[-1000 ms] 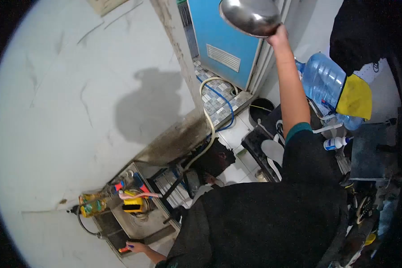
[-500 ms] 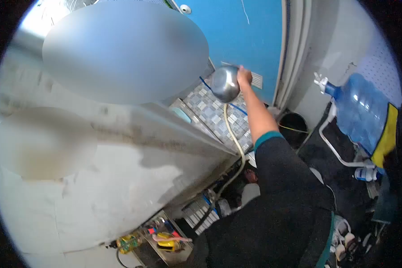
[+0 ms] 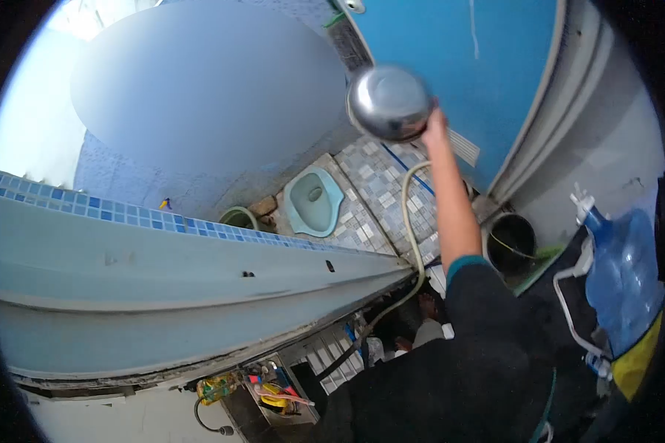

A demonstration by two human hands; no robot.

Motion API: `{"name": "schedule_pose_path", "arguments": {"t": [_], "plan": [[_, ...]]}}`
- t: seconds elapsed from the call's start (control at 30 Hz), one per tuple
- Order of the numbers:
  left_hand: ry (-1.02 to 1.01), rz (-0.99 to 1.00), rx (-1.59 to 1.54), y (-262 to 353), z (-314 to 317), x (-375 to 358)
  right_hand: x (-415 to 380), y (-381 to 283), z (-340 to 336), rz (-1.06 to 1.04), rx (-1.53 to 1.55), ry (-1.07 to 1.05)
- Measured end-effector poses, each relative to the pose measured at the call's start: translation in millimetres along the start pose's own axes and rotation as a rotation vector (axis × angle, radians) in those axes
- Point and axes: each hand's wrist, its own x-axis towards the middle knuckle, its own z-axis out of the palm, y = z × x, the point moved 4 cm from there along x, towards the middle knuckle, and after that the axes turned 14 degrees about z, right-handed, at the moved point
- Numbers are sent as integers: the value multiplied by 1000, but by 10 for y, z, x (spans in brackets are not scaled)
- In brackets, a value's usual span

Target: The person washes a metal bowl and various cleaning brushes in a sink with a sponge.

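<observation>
My right hand is closed on the rim of a shiny stainless steel bowl, my arm stretched forward. The bowl's rounded side faces me, so its inside is hidden. Beside it stands a blue door. Below the bowl runs a pale hose across the tiled floor. My left hand is out of view.
A light blue squat toilet and a green bucket stand beyond the doorway frame. To the right are a black bucket and a large blue water bottle on a white stand.
My view has shifted, bringing the squat toilet and green bucket into sight beyond the frame. In the picture, the bowl in my right hand sits higher and further right.
</observation>
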Motion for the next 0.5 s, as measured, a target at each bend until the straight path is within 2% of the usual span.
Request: {"name": "schedule_pose_path", "arguments": {"t": [0.13, 0.2, 0.27, 0.3, 0.33, 0.37, 0.4, 0.43, 0.5], "plan": [[37, -83, 22, -190, -317, -3, 246, 195, 226, -51, -212, 301], [35, -116, 36, -371, -551, 39, 371, 280, -78, -87, -369, 472], [69, -147, 42, -479, -697, 78, 545, 359, -273, -203, -1286, 433], [76, -171, 47, -534, -746, 49, 744, 388, -334, -167, -802, 229], [87, -207, 47, -609, -788, 8, 630, 451, -96, -99, -331, 11], [91, -242, 53, -710, -852, -24, 559, 346, 73, 66, -159, 20], [100, -277, 58, -836, -887, -45, 44, 119, 374, 8, -176, -181], [124, -314, 70, -929, -925, -96, -420, -89, 608, 47, -221, -243], [218, -326, 178, -1053, -898, -119, -386, -223, 673, 89, -146, -512]]}}
